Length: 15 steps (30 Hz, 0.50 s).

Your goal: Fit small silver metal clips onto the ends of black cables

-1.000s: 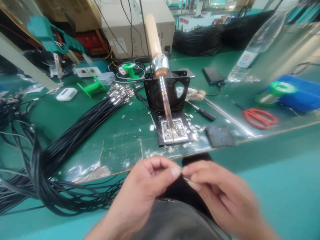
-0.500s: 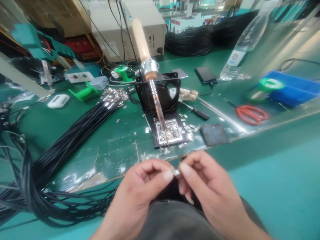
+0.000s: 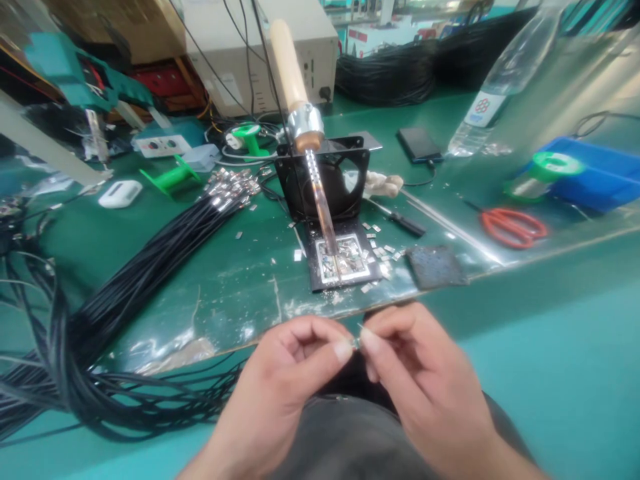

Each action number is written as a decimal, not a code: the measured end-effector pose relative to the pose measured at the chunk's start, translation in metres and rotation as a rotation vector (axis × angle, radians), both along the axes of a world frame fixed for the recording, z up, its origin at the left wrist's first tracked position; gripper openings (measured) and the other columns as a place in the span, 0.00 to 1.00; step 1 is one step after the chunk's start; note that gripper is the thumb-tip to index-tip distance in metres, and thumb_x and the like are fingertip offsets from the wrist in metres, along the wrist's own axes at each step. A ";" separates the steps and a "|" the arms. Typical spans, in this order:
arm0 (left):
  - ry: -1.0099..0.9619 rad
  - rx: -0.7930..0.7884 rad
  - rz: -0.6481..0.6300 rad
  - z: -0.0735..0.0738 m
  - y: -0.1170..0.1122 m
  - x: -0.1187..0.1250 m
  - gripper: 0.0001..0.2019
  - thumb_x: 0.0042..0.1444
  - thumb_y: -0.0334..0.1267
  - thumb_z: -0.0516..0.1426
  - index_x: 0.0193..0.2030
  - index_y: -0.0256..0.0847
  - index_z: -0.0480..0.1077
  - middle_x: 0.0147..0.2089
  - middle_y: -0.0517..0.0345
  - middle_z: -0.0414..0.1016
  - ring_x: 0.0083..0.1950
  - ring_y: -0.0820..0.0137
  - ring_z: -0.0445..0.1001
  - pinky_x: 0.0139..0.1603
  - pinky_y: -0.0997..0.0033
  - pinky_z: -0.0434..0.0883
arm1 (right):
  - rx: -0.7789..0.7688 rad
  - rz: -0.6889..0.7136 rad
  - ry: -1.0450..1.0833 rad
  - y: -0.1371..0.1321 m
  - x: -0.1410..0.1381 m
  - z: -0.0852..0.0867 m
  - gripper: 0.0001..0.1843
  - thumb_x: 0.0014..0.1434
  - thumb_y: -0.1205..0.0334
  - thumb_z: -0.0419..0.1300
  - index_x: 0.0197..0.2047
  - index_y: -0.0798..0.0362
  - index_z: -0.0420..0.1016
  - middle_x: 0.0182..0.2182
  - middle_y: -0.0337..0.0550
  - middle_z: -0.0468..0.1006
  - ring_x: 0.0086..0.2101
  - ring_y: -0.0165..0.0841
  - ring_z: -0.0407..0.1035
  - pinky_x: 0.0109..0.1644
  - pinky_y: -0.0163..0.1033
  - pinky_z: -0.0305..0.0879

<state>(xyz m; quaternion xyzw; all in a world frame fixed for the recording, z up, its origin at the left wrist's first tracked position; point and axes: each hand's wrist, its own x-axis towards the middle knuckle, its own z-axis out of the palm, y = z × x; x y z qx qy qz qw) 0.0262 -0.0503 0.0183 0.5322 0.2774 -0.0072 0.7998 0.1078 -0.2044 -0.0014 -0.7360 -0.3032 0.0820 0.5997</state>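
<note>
My left hand is closed in a pinch, thumb against forefinger, at the bench's front edge. A tiny metal connector barely shows at its fingertips, mostly hidden. Close beside it, my right hand is pinched too, with a thin pale sliver sticking up at its thumb tip; what else it holds is hidden. Beyond the hands, a soldering iron with a wooden handle slants down, its tip over a white-rimmed tray of small metal bits. A black fan stands behind the iron.
Black cables with metal ends lie bundled at left. Small metal shells are scattered around the tray. A dark pad, red-handled scissors, a screwdriver, a solder spool, a blue bin and a water bottle stand or lie rightward.
The metal connector that showed between both hands' fingertips is now almost covered. The fingertips have shifted slightly, and a thin sliver shows at my right thumb. The view has moved a little.
</note>
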 end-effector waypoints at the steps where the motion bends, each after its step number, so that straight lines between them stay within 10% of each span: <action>1: 0.008 0.001 0.000 0.000 0.000 0.000 0.08 0.57 0.39 0.71 0.31 0.38 0.80 0.35 0.58 0.80 0.34 0.73 0.68 0.36 0.74 0.65 | 0.006 -0.005 -0.030 0.000 0.000 -0.001 0.08 0.71 0.66 0.60 0.37 0.49 0.71 0.28 0.33 0.76 0.25 0.24 0.72 0.30 0.27 0.72; 15: 0.064 0.005 0.013 0.006 -0.003 0.005 0.11 0.50 0.39 0.72 0.26 0.38 0.77 0.31 0.58 0.78 0.30 0.74 0.62 0.29 0.72 0.56 | 0.024 0.023 -0.158 -0.004 0.000 -0.006 0.08 0.70 0.71 0.60 0.39 0.49 0.72 0.32 0.35 0.76 0.31 0.26 0.74 0.34 0.30 0.72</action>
